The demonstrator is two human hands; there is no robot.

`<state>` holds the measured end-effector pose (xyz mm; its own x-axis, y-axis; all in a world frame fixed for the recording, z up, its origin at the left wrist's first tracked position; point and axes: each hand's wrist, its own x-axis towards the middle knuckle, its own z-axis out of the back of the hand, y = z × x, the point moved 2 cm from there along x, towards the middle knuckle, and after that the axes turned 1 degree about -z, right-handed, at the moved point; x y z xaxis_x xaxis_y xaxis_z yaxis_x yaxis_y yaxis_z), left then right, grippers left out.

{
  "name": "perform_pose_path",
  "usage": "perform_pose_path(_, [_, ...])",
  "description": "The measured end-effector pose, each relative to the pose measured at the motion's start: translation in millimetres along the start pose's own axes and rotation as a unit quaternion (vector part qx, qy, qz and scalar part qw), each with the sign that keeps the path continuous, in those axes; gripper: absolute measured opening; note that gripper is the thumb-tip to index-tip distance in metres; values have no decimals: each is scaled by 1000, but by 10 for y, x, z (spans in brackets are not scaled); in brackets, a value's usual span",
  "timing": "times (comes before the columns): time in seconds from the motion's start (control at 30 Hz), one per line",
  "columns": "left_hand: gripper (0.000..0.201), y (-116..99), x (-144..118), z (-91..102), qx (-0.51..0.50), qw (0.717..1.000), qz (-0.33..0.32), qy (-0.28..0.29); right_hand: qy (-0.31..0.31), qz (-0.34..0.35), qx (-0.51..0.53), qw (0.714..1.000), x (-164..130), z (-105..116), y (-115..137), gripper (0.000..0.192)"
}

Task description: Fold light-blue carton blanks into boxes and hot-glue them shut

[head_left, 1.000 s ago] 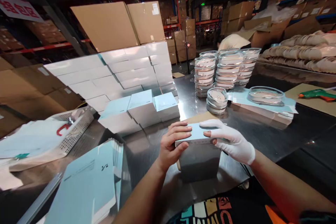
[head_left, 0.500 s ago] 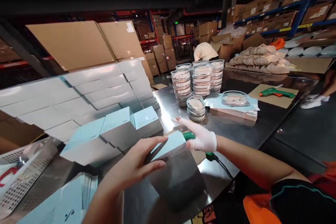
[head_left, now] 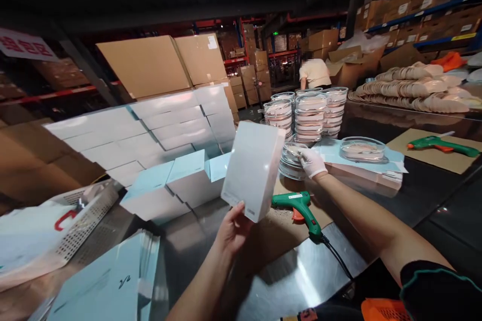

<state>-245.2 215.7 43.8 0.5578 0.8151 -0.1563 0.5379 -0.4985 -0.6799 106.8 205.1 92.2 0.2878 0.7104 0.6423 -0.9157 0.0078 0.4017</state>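
Observation:
A pale box (head_left: 251, 168) is tilted up in front of me, its broad face toward me. My left hand (head_left: 236, 225) is closed on its lower edge, with the thumb on the front. Beyond it, my right hand (head_left: 312, 162), in a white glove, reaches to a short stack of clear round containers (head_left: 290, 163). Its fingers are closed at the top container's right rim; the fingertips are partly hidden. Below the right forearm, a green glue gun (head_left: 299, 205) with an orange trigger lies on a cardboard sheet (head_left: 282, 230).
Taller stacks of clear containers (head_left: 311, 110) stand behind. Pale boxes (head_left: 184, 170) form a wall at left. Flat blue sheets (head_left: 94, 281) and a white basket (head_left: 86, 225) lie nearer. A second glue gun (head_left: 444, 145) is at right. A person (head_left: 315, 72) bends over farther back.
My left hand has raised and tilted the box up from the table. My right hand has left the box's side and moved forward to the short container stack. The view has shifted left.

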Motion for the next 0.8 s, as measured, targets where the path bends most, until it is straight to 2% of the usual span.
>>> perform_pose_path(0.1, [55,130,287,-453,4,996,9,91,-30,4,3,1000,-73,65,207,13])
perform_pose_path(0.17, [59,182,507,-676,-23,992,13,121,-49,6,4,999,-170,139,339,13])
perform_pose_path(0.27, [63,256,774,-780,-50,988,59,133,-84,-3,4,996,-330,285,447,21])
perform_pose_path(0.33, [65,298,863,-717,-46,988,70,129,-113,-19,9,993,-399,397,454,26])
perform_pose_path(0.4, [63,319,870,-606,-41,991,53,118,-145,-45,16,988,-416,527,439,32])
perform_pose_path(0.57, [71,198,585,-302,-35,995,-30,84,-257,-139,95,952,-320,1037,491,37])
perform_pose_path(0.63, [84,93,399,-140,-15,995,-77,64,-296,-141,119,937,-287,1312,589,37])
perform_pose_path(0.73, [113,-42,109,176,80,982,-173,-2,-333,-114,179,919,-301,1687,801,44])
perform_pose_path(0.8, [133,-73,-68,391,145,960,-236,-49,-292,-95,258,916,-346,1837,984,53])
